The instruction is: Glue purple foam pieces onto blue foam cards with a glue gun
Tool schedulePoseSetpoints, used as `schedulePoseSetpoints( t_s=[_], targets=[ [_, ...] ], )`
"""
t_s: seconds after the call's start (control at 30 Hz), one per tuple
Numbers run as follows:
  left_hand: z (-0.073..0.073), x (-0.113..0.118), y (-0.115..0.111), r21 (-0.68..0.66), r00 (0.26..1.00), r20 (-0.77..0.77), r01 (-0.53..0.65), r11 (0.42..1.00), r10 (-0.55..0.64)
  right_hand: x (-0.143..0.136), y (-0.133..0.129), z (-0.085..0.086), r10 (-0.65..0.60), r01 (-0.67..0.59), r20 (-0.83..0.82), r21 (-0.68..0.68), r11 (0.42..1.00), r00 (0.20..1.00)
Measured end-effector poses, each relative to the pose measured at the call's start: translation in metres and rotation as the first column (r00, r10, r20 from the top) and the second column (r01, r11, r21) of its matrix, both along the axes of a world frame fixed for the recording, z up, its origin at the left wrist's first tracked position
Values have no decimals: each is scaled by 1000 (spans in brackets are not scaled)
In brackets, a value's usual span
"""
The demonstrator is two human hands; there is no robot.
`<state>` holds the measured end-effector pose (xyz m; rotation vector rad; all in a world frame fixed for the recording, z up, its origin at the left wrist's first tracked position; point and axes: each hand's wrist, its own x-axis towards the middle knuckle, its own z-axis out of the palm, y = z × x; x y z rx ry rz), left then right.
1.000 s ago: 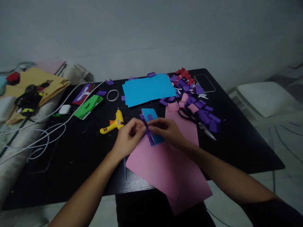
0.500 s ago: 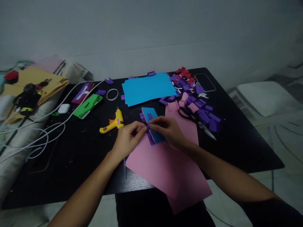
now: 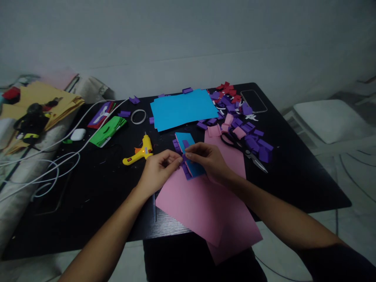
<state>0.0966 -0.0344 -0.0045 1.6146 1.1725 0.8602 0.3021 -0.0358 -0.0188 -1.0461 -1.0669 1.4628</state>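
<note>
A small blue card [image 3: 195, 167] lies tilted on large pink sheets [image 3: 202, 203], with folded purple paper pieces [image 3: 186, 171] along its left edge. My left hand [image 3: 161, 168] is pinched at that edge, on a purple piece between its thumb and forefinger. Closed at the middle of the card, my right hand [image 3: 210, 159] has thumb and forefinger close together; what they grip is too small to make out. Another purple strip [image 3: 186, 143] rests on the card's upper part. The fingertips of both hands nearly meet.
Left of the hands lies a yellow glue gun [image 3: 141, 152]. Blue sheets [image 3: 185, 109] sit behind. Scissors [image 3: 248, 153] lie beside purple, pink and red pieces at the right. White cables [image 3: 58, 166], a tape ring [image 3: 138, 116] and green paper [image 3: 108, 131] are leftward.
The view has shifted very slightly. The right fingertips have parted a little from the left ones; the card and the left hand stay in place.
</note>
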Motion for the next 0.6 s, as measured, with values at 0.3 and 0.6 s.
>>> schedulePoseSetpoints(
  t_s=[0.3,0.6],
  targets=[
    [5,0,2,-46,1000,15,8,999,-7,2,3,-1,36,-36,-19,-25,999,999],
    [7,0,1,-50,998,43,45,998,-43,3,5,1,82,-82,-67,4,997,994]
  ],
)
